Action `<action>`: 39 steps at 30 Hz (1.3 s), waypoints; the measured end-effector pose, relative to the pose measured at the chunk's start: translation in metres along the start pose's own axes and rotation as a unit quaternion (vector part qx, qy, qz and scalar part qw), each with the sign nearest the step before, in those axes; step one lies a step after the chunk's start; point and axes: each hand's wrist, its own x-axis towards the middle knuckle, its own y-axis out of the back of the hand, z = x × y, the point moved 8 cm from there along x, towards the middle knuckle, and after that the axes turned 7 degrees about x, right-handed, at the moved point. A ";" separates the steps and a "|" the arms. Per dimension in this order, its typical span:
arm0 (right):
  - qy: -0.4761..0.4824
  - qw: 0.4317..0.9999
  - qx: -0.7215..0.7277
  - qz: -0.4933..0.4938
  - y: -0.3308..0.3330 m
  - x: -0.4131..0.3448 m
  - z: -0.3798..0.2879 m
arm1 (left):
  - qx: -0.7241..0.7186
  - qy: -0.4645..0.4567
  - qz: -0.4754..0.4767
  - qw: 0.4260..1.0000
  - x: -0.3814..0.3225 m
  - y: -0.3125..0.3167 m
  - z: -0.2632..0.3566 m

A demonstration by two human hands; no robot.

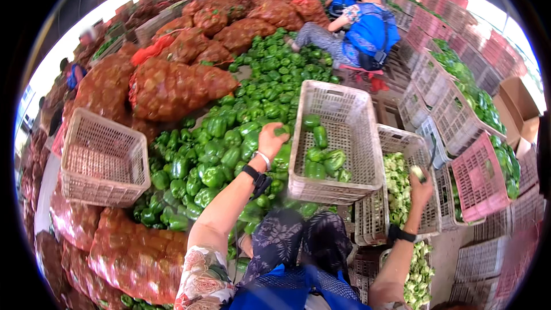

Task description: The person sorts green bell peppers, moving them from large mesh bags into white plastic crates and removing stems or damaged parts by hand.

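My left hand [271, 140] is closed around a green bell pepper [282, 130], above a large heap of green bell peppers [224, 155] on the floor. My right hand [420, 187] grips what looks like a knife [433, 150], its thin dark blade pointing up, along with a small pale piece [417, 173] at the fingertips. Beneath that hand is a plastic crate [432, 211] holding pale green pepper cores [398, 185]. Between my hands, a white plastic crate [335, 196] contains several green peppers [320, 161].
An unfilled crate [105, 159] sits at left among red mesh sacks [176, 88]. Stacked crates of peppers [465, 94] line the right, with a pink crate [480, 176] and a cardboard box [516, 107]. A person in a blue vest [372, 30] sits beyond the heap.
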 end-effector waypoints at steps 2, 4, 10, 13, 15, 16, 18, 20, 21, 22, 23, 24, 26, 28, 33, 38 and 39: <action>0.035 0.980 -0.194 -0.022 0.023 -0.008 0.012 | 0.135 0.004 0.118 0.984 -0.011 0.047 -0.063; -0.030 0.996 -0.070 -0.048 0.018 -0.030 0.022 | 0.196 0.068 0.174 0.963 -0.020 0.099 -0.132; -0.068 0.992 -0.039 -0.102 -0.022 -0.081 0.030 | 0.268 0.124 0.045 0.954 0.011 0.072 -0.170; -0.061 0.991 -0.026 -0.116 -0.043 -0.095 0.000 | 0.363 0.048 -0.100 0.925 0.017 0.012 -0.156; -0.022 0.993 0.028 -0.109 -0.054 -0.101 -0.018 | 0.411 0.038 -0.120 0.903 0.020 0.000 -0.163; -0.028 0.993 0.018 -0.116 -0.059 -0.105 -0.027 | 0.396 0.044 -0.106 0.911 0.022 0.005 -0.169; -0.031 0.989 0.012 -0.145 -0.068 -0.107 -0.031 | 0.365 0.046 -0.066 0.927 0.022 0.015 -0.166; -0.032 0.985 0.054 -0.159 -0.076 -0.111 -0.032 | 0.277 0.087 -0.024 0.957 0.021 0.025 -0.181; -0.037 0.980 0.096 -0.169 -0.081 -0.113 -0.034 | 0.187 0.120 0.016 0.975 0.022 0.034 -0.180; -0.030 0.974 0.140 -0.177 -0.089 -0.116 -0.037 | 0.022 0.154 0.026 0.987 0.018 0.037 -0.180; -0.067 0.959 0.163 -0.220 -0.097 -0.119 -0.035 | -0.205 0.254 -0.026 0.945 0.008 0.022 -0.186; -0.053 0.948 0.164 -0.268 -0.105 -0.124 -0.065 | -0.297 0.246 -0.010 0.923 0.002 0.024 -0.168; 0.016 0.932 0.153 -0.328 -0.120 -0.133 -0.130 | -0.425 0.215 -0.033 0.879 -0.003 0.017 -0.105; 0.133 0.906 0.175 -0.362 -0.132 -0.148 -0.198 | -0.464 0.186 -0.051 0.865 -0.010 0.025 -0.052; 0.270 0.863 0.229 -0.360 -0.135 -0.173 -0.285 | -0.480 0.129 -0.094 0.863 -0.029 0.039 0.061; 0.294 0.878 0.193 -0.325 -0.135 -0.167 -0.275 | -0.420 0.090 -0.111 0.896 -0.039 0.036 0.099; 0.294 0.879 0.194 -0.323 -0.131 -0.169 -0.272 | -0.390 0.082 -0.113 0.910 -0.042 0.035 0.102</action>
